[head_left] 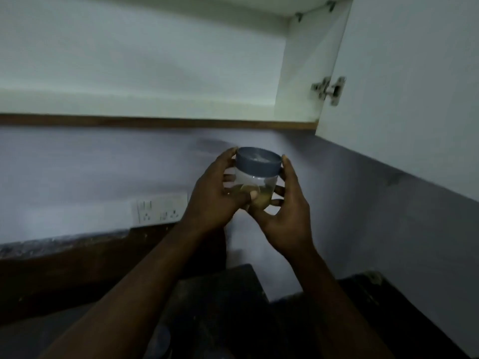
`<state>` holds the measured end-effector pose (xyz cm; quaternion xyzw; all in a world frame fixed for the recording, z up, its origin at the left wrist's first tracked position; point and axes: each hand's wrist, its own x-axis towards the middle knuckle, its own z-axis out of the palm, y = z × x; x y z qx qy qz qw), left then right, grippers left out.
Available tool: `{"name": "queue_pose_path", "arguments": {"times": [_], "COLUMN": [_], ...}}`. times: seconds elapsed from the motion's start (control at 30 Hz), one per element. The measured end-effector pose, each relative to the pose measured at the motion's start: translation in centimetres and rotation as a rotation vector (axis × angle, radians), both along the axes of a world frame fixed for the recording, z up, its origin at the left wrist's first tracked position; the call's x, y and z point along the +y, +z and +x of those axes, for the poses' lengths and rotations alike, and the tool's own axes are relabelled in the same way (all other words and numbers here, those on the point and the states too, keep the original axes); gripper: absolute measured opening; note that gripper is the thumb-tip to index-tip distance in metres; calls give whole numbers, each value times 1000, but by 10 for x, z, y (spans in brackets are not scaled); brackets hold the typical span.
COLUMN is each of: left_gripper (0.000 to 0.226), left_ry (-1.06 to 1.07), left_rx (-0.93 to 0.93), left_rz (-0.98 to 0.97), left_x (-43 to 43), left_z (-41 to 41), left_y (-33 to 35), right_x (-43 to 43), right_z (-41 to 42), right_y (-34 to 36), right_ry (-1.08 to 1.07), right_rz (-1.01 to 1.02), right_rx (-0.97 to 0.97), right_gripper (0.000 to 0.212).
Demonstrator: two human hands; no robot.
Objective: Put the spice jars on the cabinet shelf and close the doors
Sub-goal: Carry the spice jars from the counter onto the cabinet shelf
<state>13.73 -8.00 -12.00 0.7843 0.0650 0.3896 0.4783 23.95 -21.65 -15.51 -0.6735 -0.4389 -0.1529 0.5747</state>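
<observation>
Head view: spice jar (256, 181) between both hands (287, 211).

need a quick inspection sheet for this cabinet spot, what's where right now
surface: cabinet shelf bare in the visible part; dark counter below
job's things: spice jar, clear with grey lid, held upright below the shelf; right cabinet door open
clutter: nothing seen
grippers: left hand and right hand both grip the jar
cables: nothing seen
surroundings: grey wall, socket plate, door hinge; dim and blurred
</observation>
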Motion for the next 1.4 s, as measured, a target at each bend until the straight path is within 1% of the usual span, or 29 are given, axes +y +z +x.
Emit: {"name": "queue_pose_path", "arguments": {"times": [0.07, 0.1, 0.2, 0.3, 0.43, 0.53, 0.6, 0.7, 0.83, 1.0, 1.2, 1.4], "left_gripper": [81, 84, 90, 93, 97, 101, 101, 96, 79, 71, 67, 72], "left_ry": [5, 13, 56, 133, 193, 274, 334, 422, 457, 458, 451, 425], "left_rx": [-63, -88, -131, -147, -85, -17, -4, 30, 119, 209, 246, 285], "left_rz": [49, 73, 137, 200, 192, 254, 267, 248, 212, 193, 190, 184], "left_x": [3, 4, 11, 23, 42, 55, 60, 65, 68, 68, 65, 65], "left_z": [25, 37, 70, 102, 144, 176, 195, 226, 259, 285, 298, 295], "left_y": [39, 56, 96, 124, 143, 144, 143, 146, 148, 146, 144, 143], "right_x": [7, 11, 22, 31, 46, 58, 66, 75, 81, 85, 90, 89], "right_z": [27, 41, 75, 106, 149, 178, 194, 212, 224, 228, 230, 227], "right_y": [36, 52, 96, 131, 157, 162, 163, 162, 160, 159, 155, 157], "right_ry": [27, 33, 41, 46, 46, 21, 19, -7, -146, -255, -349, -358], "right_rz": [68, 92, 114, 103, 11, -101, -138, -144, -128, -147, -196, -222], "right_rx": [11, 6, -31, -35, 12, 22, 41, 40, 30, 25, -32, -18], "right_gripper": [107, 106, 104, 99, 98, 97, 94, 77, 54, 37, 41, 44]}}
